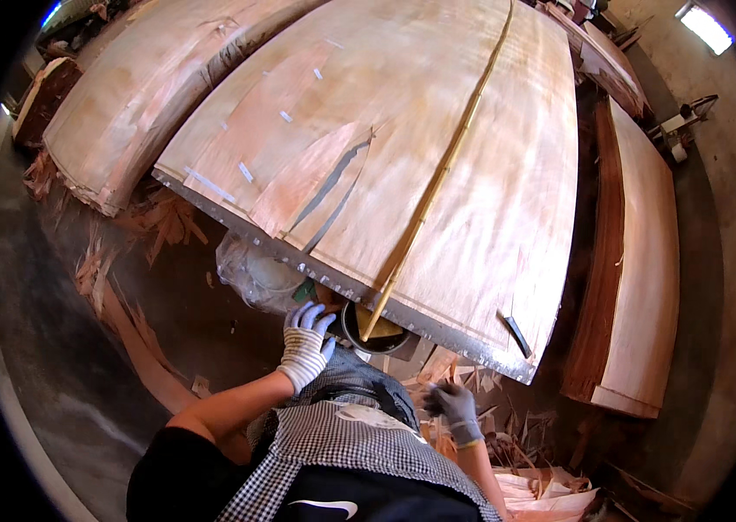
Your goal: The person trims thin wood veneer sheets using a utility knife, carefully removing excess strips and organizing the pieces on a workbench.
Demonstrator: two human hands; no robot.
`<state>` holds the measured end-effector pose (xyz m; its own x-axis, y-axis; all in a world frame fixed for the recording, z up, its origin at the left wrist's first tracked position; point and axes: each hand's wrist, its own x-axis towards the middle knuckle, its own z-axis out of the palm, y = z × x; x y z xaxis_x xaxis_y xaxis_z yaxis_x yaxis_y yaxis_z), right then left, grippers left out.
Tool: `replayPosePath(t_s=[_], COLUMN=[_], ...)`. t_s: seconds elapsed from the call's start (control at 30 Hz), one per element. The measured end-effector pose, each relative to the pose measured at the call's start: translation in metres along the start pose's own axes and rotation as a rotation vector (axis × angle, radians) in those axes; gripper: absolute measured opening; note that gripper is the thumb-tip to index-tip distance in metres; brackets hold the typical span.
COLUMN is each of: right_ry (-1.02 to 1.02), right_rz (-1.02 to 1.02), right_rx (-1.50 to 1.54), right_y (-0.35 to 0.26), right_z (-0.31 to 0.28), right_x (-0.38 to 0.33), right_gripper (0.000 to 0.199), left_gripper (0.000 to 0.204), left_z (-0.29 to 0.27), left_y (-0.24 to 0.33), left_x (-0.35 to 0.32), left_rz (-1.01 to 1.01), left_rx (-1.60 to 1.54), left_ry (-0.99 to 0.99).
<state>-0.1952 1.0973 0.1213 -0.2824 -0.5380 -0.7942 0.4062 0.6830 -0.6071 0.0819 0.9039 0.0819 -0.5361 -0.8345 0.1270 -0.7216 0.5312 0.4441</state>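
A large pale wood veneer sheet (472, 200) lies on the table in front of me. Two long narrow splits (333, 187) open in its left half, with small strips of tape (286, 117) stuck nearby. My left hand (305, 344), in a striped glove with bluish fingers, is near the table's front edge with its fingers apart and nothing visible in them. Lower to the right, my right hand (455, 409) hangs in a grey glove above wood scraps; its fingers look loosely spread, slightly blurred. A long thin bamboo stick (450, 157) lies across the sheet. Near the right front corner rests a dark-handled blade (516, 335).
A dark round bucket (352, 326) and a clear plastic bag (255, 274) sit under the front edge. Veneer stacks stand left (137, 104) and right (637, 261). Torn veneer scraps (542, 496) litter the floor by my right arm, and a long strip (133, 339) lies left.
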Motion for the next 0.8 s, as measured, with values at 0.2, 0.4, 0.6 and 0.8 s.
replayPosePath(t_s=[0.2, 0.4, 0.6, 0.8], right_ry=[-0.432, -0.179, -0.166, -0.005], right_rz=[-0.229, -0.570, -0.531, -0.546], right_rx=[0.150, 0.136, 0.325, 0.325], right_y=[-0.088, -0.125, -0.117, -0.105], right_z=[0.115, 0.163, 0.218, 0.232], right_x=[0.014, 0.006, 0.026, 0.036], right_gripper=[0.020, 0.027, 0.027, 0.026], left_gripper=[0.046, 0.018, 0.037, 0.077], left_z=[-0.062, -0.058, -0.083, -0.053], left_y=[0.062, 0.022, -0.022, -0.173], left_x=[0.057, 0.073, 0.117, 0.171], left_rz=[0.509, 0.062, 0.235, -0.132], left_rx=[-0.245, -0.998, -0.481, 0.186], left_ry=[-0.036, -0.161, -0.508, 0.060])
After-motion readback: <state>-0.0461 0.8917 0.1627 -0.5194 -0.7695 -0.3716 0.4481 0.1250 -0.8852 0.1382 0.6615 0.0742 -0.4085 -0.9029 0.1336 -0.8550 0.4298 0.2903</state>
